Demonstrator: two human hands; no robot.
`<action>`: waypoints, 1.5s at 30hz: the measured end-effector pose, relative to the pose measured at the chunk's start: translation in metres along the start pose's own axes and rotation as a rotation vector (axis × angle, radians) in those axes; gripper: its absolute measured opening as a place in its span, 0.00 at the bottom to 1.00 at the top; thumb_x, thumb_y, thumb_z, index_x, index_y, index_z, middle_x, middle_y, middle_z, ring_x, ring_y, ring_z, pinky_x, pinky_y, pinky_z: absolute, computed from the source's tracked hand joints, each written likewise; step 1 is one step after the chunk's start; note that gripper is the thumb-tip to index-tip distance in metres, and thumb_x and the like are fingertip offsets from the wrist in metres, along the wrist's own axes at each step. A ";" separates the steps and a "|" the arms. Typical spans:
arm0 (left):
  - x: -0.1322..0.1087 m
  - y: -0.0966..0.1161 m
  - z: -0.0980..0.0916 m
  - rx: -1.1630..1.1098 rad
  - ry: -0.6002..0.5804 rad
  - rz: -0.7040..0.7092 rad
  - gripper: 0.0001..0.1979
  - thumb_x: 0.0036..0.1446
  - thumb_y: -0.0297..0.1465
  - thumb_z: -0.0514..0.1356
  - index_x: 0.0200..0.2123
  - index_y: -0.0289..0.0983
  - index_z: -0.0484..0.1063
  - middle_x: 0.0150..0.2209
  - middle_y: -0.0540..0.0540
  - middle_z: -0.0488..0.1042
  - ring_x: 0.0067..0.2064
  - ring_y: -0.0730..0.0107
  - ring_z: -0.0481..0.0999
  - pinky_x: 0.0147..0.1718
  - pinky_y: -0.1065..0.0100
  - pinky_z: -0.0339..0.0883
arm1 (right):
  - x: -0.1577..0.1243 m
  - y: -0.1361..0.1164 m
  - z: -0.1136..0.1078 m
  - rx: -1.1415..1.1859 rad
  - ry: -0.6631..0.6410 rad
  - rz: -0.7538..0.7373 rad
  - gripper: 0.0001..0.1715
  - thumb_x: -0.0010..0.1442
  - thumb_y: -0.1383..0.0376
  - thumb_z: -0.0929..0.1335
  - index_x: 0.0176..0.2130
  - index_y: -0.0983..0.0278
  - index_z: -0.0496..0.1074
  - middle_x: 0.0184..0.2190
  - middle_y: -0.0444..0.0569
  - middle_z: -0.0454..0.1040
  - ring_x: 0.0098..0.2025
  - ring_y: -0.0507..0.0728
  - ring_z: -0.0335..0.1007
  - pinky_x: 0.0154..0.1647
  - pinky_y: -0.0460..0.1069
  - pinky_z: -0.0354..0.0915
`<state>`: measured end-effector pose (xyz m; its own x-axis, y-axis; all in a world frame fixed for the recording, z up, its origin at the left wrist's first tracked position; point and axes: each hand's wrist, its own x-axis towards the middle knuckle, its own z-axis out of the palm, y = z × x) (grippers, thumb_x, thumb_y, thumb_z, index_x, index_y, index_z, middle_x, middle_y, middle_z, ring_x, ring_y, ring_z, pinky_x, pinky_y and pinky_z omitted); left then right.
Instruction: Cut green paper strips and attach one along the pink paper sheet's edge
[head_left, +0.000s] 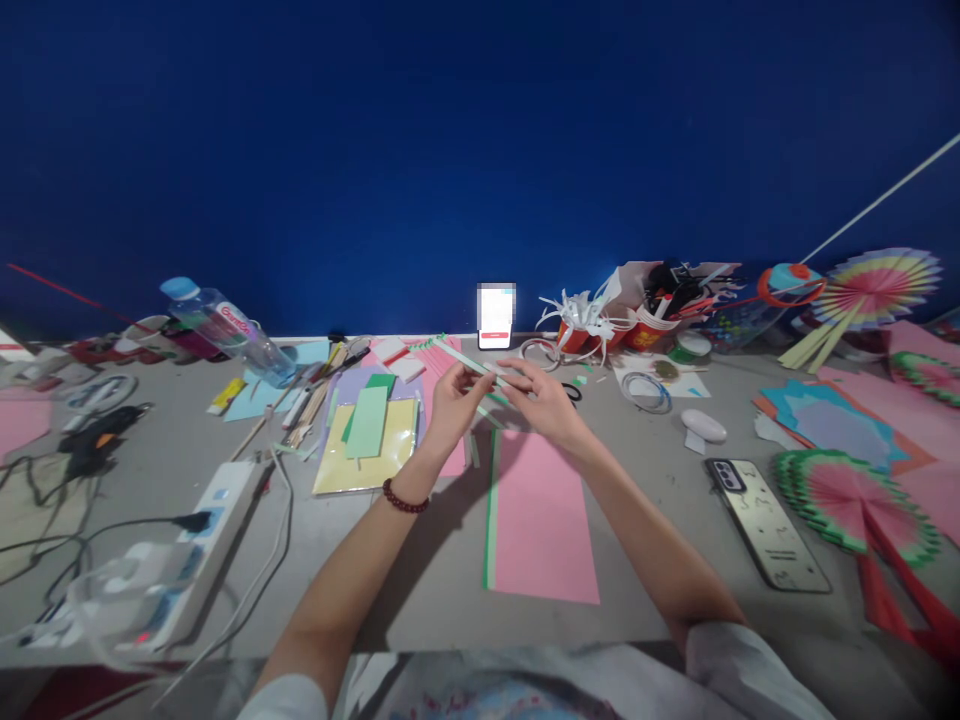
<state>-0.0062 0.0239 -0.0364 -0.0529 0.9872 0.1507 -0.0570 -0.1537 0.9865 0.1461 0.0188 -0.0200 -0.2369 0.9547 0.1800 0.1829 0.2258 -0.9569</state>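
Note:
A narrow pale green paper strip point(459, 355) is held above the table, slanting from upper left down to the right. My left hand point(454, 402) pinches it near its middle, with the bead bracelet point(405, 498) on that wrist. Fingers of my right hand point(547, 400) close on the strip's right end, partly hiding it. Below my hands lies a pink paper sheet point(544, 520) with a green band point(492, 520) along its left edge. Black scissor handles point(573, 393) show just behind my right hand.
Green paper pieces point(367, 420) lie on a yellow packet point(330, 470) at left. A power strip point(217, 540), cords and a tilted bottle point(240, 330) stand farther left. A lit phone point(495, 315) leans at the back. Right are another phone point(769, 525) and paper fans point(855, 500).

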 end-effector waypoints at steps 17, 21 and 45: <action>0.005 -0.002 -0.002 -0.161 0.044 -0.121 0.15 0.50 0.40 0.65 0.22 0.36 0.67 0.21 0.53 0.66 0.23 0.79 0.65 0.26 0.73 0.60 | 0.000 -0.003 -0.007 0.002 -0.062 0.044 0.20 0.56 0.63 0.68 0.49 0.62 0.74 0.40 0.51 0.80 0.47 0.60 0.75 0.51 0.56 0.68; 0.008 -0.002 -0.008 -0.168 0.050 -0.119 0.16 0.50 0.41 0.65 0.22 0.35 0.68 0.22 0.52 0.67 0.24 0.79 0.65 0.27 0.74 0.60 | 0.001 -0.003 -0.017 -0.004 -0.078 0.014 0.19 0.57 0.61 0.68 0.49 0.60 0.76 0.43 0.49 0.79 0.46 0.59 0.75 0.51 0.57 0.68; -0.001 0.048 -0.030 0.261 -0.398 0.050 0.10 0.54 0.39 0.62 0.36 0.40 0.78 0.38 0.44 0.79 0.39 0.66 0.76 0.34 0.69 0.68 | -0.006 -0.012 -0.042 0.016 -0.301 -0.045 0.13 0.59 0.64 0.66 0.45 0.61 0.71 0.41 0.49 0.76 0.42 0.55 0.74 0.43 0.51 0.69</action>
<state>-0.0388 0.0144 0.0085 0.3397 0.9267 0.1608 0.1912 -0.2354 0.9529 0.1857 0.0186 -0.0002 -0.5172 0.8428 0.1492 0.1508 0.2613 -0.9534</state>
